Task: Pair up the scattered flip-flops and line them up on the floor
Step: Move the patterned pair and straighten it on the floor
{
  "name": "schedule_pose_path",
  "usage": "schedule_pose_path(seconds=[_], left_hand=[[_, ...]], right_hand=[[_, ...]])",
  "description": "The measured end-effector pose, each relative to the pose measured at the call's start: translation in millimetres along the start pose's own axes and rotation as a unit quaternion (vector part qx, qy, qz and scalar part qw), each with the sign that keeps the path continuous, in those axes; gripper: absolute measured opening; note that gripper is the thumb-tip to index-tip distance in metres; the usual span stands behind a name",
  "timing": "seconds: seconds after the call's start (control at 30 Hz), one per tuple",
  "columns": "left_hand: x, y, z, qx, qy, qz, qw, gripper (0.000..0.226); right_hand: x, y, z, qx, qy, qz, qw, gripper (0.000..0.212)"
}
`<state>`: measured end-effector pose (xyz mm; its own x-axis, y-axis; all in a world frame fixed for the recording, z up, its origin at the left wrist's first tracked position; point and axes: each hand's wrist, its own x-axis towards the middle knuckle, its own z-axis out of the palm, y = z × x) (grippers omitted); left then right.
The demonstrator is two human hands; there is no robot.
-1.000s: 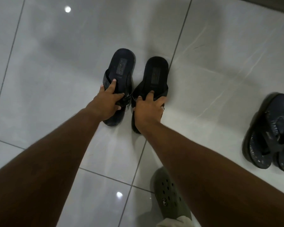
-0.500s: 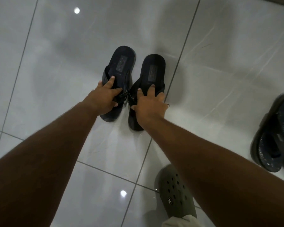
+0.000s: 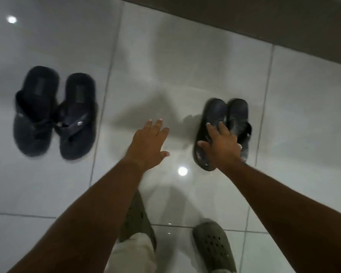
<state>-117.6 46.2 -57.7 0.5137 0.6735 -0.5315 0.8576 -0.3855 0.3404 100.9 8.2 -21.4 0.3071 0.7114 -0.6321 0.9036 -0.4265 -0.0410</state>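
Reaching with right hand, fingers spread, onto second pair; left hand hovering open, empty; first pair lying well apart, clogs below.

Floor tiles glossy, smooth; dark flip-flops matt, rubbery; clogs matt, perforated.

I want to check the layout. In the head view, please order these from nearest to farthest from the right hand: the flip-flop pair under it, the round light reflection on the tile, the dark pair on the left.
From the right hand:
1. Flip-flop pair under it, touching its fingers, right side.
2. Round light reflection, on the tile between the arms.
3. Dark pair on the left, untouched, far left.
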Motion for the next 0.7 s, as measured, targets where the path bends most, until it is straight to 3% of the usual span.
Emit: schedule_pose_path(seconds=[0.13,0.3,0.57,0.7], left_hand=[[47,79,22,-0.035,-0.033,0.020,0.999,0.081],[92,128,52,-0.034,-0.085,0.002,0.996,0.081],[107,144,75,-0.078,-0.027,-0.026,0.996,0.049],[107,168,86,-0.065,-0.022,-0.026,0.997,0.049]], right_hand=[[14,82,4,0.001,-0.018,0.035,0.999,0.065],[43,122,39,0.017,-0.047,0.020,0.999,0.064],[59,134,64,0.057,-0.016,-0.047,0.997,0.063],[55,161,64,0.064,-0.013,-0.057,0.996,0.060]])
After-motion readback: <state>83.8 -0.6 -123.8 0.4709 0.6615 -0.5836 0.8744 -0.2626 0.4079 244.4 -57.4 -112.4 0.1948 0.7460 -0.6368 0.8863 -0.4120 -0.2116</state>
